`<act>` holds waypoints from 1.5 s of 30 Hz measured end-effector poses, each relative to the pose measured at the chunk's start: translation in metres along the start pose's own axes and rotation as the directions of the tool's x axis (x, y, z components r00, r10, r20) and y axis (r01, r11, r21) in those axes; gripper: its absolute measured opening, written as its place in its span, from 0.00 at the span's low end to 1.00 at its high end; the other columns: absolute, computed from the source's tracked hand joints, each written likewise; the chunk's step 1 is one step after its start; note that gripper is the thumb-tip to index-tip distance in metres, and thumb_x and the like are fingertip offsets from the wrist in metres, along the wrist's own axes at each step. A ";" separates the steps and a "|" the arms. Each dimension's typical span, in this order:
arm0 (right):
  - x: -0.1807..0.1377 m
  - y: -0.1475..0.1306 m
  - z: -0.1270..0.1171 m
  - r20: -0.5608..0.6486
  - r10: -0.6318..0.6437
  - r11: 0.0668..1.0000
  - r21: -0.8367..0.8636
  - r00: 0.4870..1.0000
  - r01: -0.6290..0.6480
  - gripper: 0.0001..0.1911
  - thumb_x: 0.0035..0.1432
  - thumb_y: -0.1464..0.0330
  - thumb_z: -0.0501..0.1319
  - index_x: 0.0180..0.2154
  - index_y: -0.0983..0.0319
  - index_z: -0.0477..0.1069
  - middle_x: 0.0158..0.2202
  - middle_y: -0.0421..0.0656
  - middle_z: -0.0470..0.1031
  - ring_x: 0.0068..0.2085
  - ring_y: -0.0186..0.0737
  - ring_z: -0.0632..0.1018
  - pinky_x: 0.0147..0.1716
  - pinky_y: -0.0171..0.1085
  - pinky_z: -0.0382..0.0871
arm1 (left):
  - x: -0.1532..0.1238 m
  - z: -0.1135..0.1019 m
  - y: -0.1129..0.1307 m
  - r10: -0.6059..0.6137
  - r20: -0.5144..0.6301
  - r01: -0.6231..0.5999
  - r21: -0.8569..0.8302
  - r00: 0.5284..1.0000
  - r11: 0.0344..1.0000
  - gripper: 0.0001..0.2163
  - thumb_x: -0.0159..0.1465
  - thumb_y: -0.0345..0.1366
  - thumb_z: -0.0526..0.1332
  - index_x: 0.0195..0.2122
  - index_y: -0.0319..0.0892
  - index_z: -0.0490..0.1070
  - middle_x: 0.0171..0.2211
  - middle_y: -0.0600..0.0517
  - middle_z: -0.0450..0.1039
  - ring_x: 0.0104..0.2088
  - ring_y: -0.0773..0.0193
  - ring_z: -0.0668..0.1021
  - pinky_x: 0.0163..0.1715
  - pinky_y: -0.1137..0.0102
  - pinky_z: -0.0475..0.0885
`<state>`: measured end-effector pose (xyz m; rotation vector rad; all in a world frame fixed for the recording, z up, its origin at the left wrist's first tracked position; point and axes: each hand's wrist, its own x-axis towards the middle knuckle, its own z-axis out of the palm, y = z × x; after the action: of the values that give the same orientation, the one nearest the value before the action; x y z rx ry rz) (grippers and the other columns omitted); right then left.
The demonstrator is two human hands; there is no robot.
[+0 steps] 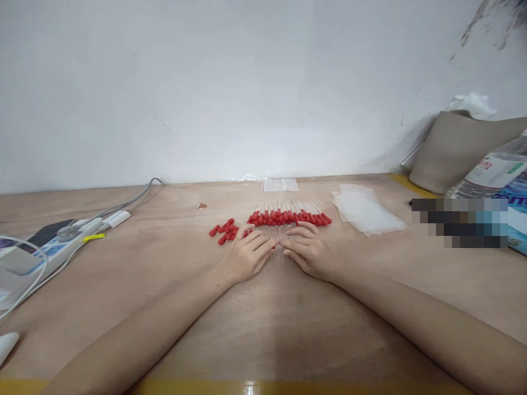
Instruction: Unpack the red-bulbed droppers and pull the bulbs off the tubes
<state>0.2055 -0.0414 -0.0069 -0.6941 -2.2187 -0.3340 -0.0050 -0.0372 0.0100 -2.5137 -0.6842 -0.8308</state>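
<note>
My left hand (252,252) and my right hand (307,249) meet fingertip to fingertip just above the tabletop. A bit of a red rubber bulb (274,247) shows at the pinched fingers of my left hand. My right hand's fingers are closed on what looks like a slim clear tube, mostly hidden. Clear tubes (282,232) lie side by side between and below the hands. Just behind them is a row of droppers (288,215), red bulbs toward me and pale stems pointing to the wall. Several loose red bulbs (225,230) are piled left of my left hand.
Clear plastic bags (368,211) lie to the right, and a small flat bag (280,185) lies near the wall. On the left is a power strip (53,255) with cables. A grey-brown bin (457,148) and a plastic bottle (494,170) stand at the right.
</note>
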 end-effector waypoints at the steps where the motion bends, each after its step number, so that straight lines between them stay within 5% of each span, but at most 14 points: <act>1: 0.000 0.001 0.002 -0.001 -0.009 1.000 0.023 1.000 0.009 0.10 0.57 0.69 0.55 0.41 0.59 0.72 0.34 0.42 0.77 0.43 0.39 0.73 0.49 0.47 0.62 | 0.001 0.001 0.000 0.004 0.002 -0.004 0.001 1.000 1.000 0.09 0.62 0.33 0.54 0.42 0.41 0.68 0.32 0.52 0.74 0.36 0.65 0.73 0.48 0.62 0.59; 16: -0.006 0.002 -0.001 -0.021 -0.228 0.970 -0.094 0.973 0.226 0.13 0.58 0.77 0.51 0.42 0.62 0.69 0.31 0.41 0.77 0.49 0.38 0.72 0.56 0.52 0.55 | 0.001 -0.006 0.001 0.031 0.135 -0.040 0.067 0.990 0.997 0.11 0.65 0.34 0.49 0.28 0.39 0.66 0.24 0.53 0.67 0.30 0.65 0.69 0.44 0.63 0.57; 25: -0.007 0.004 -0.011 0.003 -0.290 0.954 -0.073 0.957 0.290 0.13 0.58 0.77 0.51 0.42 0.62 0.69 0.31 0.42 0.77 0.50 0.38 0.71 0.52 0.47 0.61 | -0.008 -0.010 -0.009 0.026 0.170 -0.021 -0.029 0.985 0.999 0.12 0.65 0.35 0.47 0.27 0.41 0.65 0.24 0.52 0.67 0.30 0.64 0.68 0.43 0.62 0.58; 30: -0.012 0.020 -0.013 -0.164 0.045 0.995 -0.085 0.985 -0.060 0.10 0.57 0.72 0.54 0.40 0.60 0.71 0.31 0.42 0.77 0.40 0.38 0.75 0.45 0.42 0.63 | -0.023 -0.015 -0.030 -0.189 0.101 0.194 -0.043 0.977 0.980 0.11 0.65 0.34 0.46 0.30 0.41 0.66 0.27 0.51 0.68 0.31 0.65 0.69 0.38 0.65 0.62; 35: -0.011 0.020 -0.006 -0.074 0.301 0.940 -0.145 0.951 -0.309 0.11 0.56 0.68 0.54 0.39 0.60 0.73 0.25 0.41 0.72 0.30 0.36 0.71 0.38 0.39 0.60 | -0.025 -0.008 -0.043 -0.335 0.044 0.337 -0.189 0.941 0.922 0.13 0.65 0.30 0.45 0.47 0.43 0.64 0.39 0.47 0.64 0.39 0.65 0.71 0.39 0.68 0.68; 40: -0.009 0.014 -0.003 -0.087 0.396 0.895 -0.189 0.914 -0.405 0.07 0.53 0.71 0.54 0.31 0.61 0.70 0.27 0.41 0.73 0.31 0.37 0.72 0.38 0.39 0.56 | -0.024 -0.001 -0.058 -0.533 -0.078 0.515 -0.172 0.843 0.840 0.11 0.63 0.32 0.50 0.45 0.41 0.65 0.38 0.47 0.66 0.40 0.63 0.72 0.40 0.67 0.70; 45: -0.006 0.010 0.001 -0.062 0.349 0.909 -0.220 0.935 -0.354 0.07 0.53 0.72 0.54 0.32 0.61 0.71 0.28 0.41 0.74 0.32 0.38 0.72 0.37 0.39 0.55 | -0.025 0.001 -0.067 -0.625 -0.110 0.614 -0.118 0.773 0.780 0.10 0.60 0.38 0.55 0.41 0.42 0.67 0.31 0.51 0.73 0.33 0.62 0.74 0.36 0.66 0.69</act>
<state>0.2139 -0.0345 -0.0115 -1.1911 -2.0010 -0.4121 -0.0599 0.0091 0.0084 -2.2565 -1.5024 -1.2606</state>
